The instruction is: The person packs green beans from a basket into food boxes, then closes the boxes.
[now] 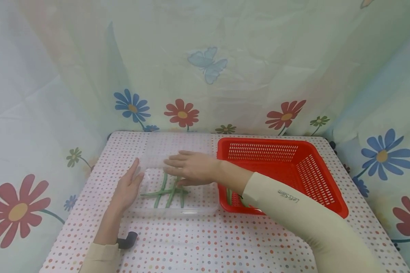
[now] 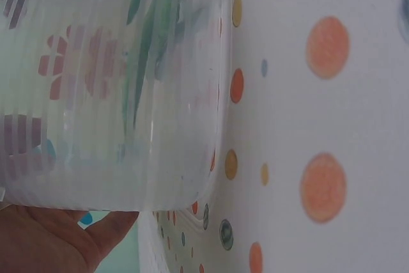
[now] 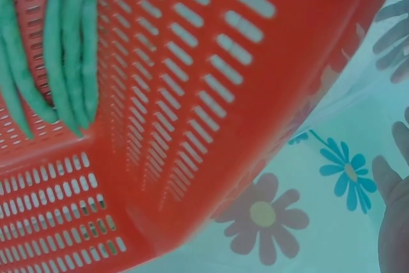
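A clear plastic container [image 1: 205,203] holds several green beans [image 1: 171,196], some lying crossed over each other. My left hand [image 1: 128,187] rests against the container's left side with fingers extended; its fingers show beneath the ribbed wall in the left wrist view. Palm down, my right hand [image 1: 194,168] hovers over the back right part of the container, fingers stretched to the left. Nothing is visible in its grasp, though its underside is hidden. More green beans [image 3: 71,43] lie in the red basket [image 1: 225,142], partly covered by my right forearm in the head view.
Behind the container a clear sheet, apparently its lid [image 1: 157,146], lies on the dotted tablecloth [image 1: 177,242]. The basket's raised rim stands close to the container's right side. A black object [image 1: 128,240] is beside my left wrist. Flowered curtains [image 1: 246,76] enclose the table.
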Demonstrator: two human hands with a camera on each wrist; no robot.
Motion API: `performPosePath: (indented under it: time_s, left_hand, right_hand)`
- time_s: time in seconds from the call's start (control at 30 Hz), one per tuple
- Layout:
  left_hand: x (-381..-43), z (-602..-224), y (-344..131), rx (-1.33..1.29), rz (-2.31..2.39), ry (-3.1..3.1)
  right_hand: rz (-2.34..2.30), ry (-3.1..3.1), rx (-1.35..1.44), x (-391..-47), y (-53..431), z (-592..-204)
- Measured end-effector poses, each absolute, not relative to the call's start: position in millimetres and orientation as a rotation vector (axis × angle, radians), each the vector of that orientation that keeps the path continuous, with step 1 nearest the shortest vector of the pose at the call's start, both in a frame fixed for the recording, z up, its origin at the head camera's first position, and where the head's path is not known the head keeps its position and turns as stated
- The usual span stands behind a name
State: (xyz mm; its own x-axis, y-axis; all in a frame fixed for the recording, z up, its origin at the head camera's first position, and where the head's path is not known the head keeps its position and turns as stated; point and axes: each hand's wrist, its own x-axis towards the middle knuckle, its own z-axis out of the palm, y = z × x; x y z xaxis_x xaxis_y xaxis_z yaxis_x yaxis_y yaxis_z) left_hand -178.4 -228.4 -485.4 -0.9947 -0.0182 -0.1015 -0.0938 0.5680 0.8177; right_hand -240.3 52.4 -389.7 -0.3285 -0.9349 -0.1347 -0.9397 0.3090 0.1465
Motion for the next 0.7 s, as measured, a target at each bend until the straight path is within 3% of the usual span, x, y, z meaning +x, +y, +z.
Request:
performPosePath:
  time_s: [0.7]
  left_hand:
    - [-178, -486, -228, -0.083, 1.433, 2.7]
  right_hand:
    - [0.356, 2.645, -1.85, -246, 105, -399]
